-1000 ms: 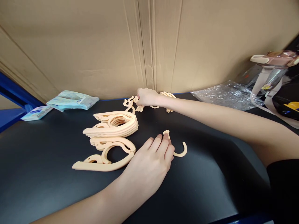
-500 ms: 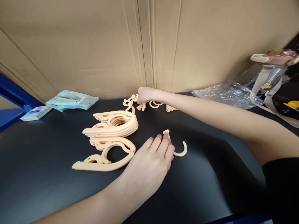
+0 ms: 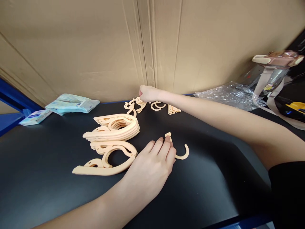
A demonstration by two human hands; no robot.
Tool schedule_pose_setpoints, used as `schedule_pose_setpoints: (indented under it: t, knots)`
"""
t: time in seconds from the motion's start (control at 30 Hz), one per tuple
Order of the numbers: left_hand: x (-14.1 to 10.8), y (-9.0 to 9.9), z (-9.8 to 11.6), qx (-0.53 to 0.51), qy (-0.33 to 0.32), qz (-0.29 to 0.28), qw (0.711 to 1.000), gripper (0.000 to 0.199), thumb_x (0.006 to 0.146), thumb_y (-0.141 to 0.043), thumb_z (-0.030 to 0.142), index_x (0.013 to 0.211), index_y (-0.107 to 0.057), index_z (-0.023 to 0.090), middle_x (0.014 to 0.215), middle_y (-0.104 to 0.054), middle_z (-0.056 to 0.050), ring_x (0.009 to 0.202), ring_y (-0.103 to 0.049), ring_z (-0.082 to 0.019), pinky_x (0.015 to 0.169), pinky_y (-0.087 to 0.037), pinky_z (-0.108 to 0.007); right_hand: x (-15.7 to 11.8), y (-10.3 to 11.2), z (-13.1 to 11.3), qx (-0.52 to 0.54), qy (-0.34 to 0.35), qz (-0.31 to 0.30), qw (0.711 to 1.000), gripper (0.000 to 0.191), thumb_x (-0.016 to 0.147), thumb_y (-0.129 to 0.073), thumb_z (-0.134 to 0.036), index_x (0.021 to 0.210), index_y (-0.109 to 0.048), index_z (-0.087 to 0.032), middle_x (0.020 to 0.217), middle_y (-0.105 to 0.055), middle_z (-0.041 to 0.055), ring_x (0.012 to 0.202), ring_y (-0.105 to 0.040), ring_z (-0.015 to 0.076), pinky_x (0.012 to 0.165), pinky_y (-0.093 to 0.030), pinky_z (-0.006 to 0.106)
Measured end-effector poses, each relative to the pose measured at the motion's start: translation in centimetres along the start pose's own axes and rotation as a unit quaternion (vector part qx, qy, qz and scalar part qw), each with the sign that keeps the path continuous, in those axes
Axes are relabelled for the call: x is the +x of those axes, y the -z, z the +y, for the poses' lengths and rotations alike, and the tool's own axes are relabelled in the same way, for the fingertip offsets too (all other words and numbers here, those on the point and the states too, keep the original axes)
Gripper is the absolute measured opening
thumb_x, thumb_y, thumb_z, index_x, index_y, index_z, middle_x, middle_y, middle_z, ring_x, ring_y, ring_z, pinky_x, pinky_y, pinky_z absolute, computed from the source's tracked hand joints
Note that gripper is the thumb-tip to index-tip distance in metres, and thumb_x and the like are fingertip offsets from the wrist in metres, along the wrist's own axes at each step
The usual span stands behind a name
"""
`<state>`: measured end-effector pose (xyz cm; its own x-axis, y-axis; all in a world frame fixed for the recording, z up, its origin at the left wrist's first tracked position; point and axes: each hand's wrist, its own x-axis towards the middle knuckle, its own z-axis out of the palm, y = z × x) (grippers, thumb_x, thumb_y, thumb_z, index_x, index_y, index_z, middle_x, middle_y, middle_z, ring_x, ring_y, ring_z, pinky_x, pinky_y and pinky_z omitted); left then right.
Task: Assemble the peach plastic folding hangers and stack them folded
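Beige hook point(image 3: 185, 152) pokes out from under the fingers of the left hand point(image 3: 153, 165), which lies palm down on the black table point(image 3: 202, 197). Its fingers are close together and slightly bent; whether they grip or only press cannot be told, since the hand hides what is beneath. Just left of this hand, folded beige hangers point(image 3: 116, 127) sit in a stack, with a single folded hanger point(image 3: 102, 170) in front.

Farther back, the right hand point(image 3: 148, 94) is curled above a cluster of small hooks point(image 3: 130, 105); its fingertips are mostly hidden, so its hold cannot be told. Two curved pieces point(image 3: 157, 106) lie to its right, and the right forearm partly covers a row of slim pieces point(image 3: 173, 110).

Beyond are a pale blue tissue pack point(image 3: 71, 103) and a smaller packet point(image 3: 35, 117) at the left, crumpled clear wrap point(image 3: 221, 97) and a strapped bottle point(image 3: 277, 62) at the right, and a cardboard wall point(image 3: 95, 47) behind.

The hook's curved end is to the right of the left fingertips, while a rounded beige knob point(image 3: 168, 135) shows just past them.
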<state>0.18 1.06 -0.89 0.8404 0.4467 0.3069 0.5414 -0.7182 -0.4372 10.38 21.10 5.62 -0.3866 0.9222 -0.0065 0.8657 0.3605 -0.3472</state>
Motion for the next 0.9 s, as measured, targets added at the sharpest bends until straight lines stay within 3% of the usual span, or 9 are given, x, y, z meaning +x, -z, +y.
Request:
schedule_pose_setpoints:
  t: [0.13,0.27,0.37,0.5,0.57,0.67,0.9]
  knots:
    - [0.1,-0.1,-0.1,-0.001,0.001,0.007,1.0,0.038,0.091,-0.058,0.014,0.126,-0.063,-0.001,0.128,-0.07,-0.02,0.108,-0.069,-0.029,0.087,-0.053,-0.037,-0.8,0.6,0.4,0.043,0.036,0.074,0.996,0.024,0.1,-0.047,-0.021,0.12,-0.056,-0.013,0.111,-0.066,0.0084,0.094,-0.063,0.0189,0.083,-0.052,0.035]
    - [0.1,0.0,-0.1,-0.004,0.003,0.01,1.0,0.036,0.094,-0.053,0.014,0.126,-0.063,0.0,0.127,-0.07,-0.02,0.107,-0.07,-0.029,0.086,-0.054,-0.037,-4.5,1.2,1.3,0.08,0.075,0.113,0.988,0.023,0.096,-0.039,-0.012,0.114,-0.053,-0.014,0.098,-0.065,0.004,0.082,-0.058,0.0162,0.073,-0.045,0.028]
    - [0.1,0.0,-0.1,-0.003,0.0,0.006,1.0,0.037,0.096,-0.05,0.013,0.127,-0.062,-0.001,0.125,-0.071,-0.02,0.106,-0.07,-0.029,0.084,-0.054,-0.038,-8.5,0.9,2.9,0.104,0.097,0.098,0.985,0.022,0.096,-0.037,-0.015,0.113,-0.051,-0.019,0.082,-0.061,-0.0017,0.071,-0.054,0.0143,0.067,-0.042,0.026]
    - [0.2,0.1,0.0,-0.007,-0.003,0.022,1.0,0.034,0.096,-0.047,0.011,0.122,-0.065,-0.001,0.123,-0.072,-0.02,0.105,-0.07,-0.029,0.085,-0.054,-0.038,-13.5,-0.5,5.5,0.121,0.094,0.074,0.985,0.021,0.092,-0.041,-0.015,0.11,-0.05,-0.021,0.086,-0.06,-0.0016,0.077,-0.055,0.0148,0.072,-0.043,0.027]
    - [0.3,0.1,-0.1,-0.008,-0.002,0.029,1.0,0.031,0.094,-0.048,0.01,0.117,-0.067,0.0,0.119,-0.073,-0.02,0.104,-0.07,-0.029,0.085,-0.053,-0.039,-15.4,-1.1,6.4,0.12,0.086,0.039,0.988,0.021,0.093,-0.045,-0.018,0.113,-0.05,-0.021,0.073,-0.058,-0.0045,0.066,-0.054,0.0148,0.065,-0.043,0.026]
    - [0.4,0.3,-0.1,-0.007,-0.006,0.034,0.999,0.027,0.093,-0.048,0.007,0.109,-0.069,0.004,0.113,-0.075,-0.018,0.102,-0.07,-0.029,0.085,-0.052,-0.039,-17.4,-1.7,6.9,0.1,0.079,0.017,0.992,0.022,0.096,-0.049,-0.025,0.116,-0.054,-0.02,0.07,-0.061,-0.0035,0.062,-0.056,0.0151,0.06,-0.042,0.027]
    - [0.6,0.4,-0.4,-0.005,-0.003,0.049,0.999,0.033,0.099,-0.038,0.008,0.112,-0.068,0.003,0.106,-0.076,-0.016,0.098,-0.071,-0.029,0.084,-0.052,-0.04,-19.2,-2.5,6.5,0.02,0.09,0.072,0.993,0.017,0.098,-0.051,-0.026,0.106,-0.065,-0.019,0.084,-0.066,0.0021,0.07,-0.061,0.0153,0.064,-0.045,0.028]
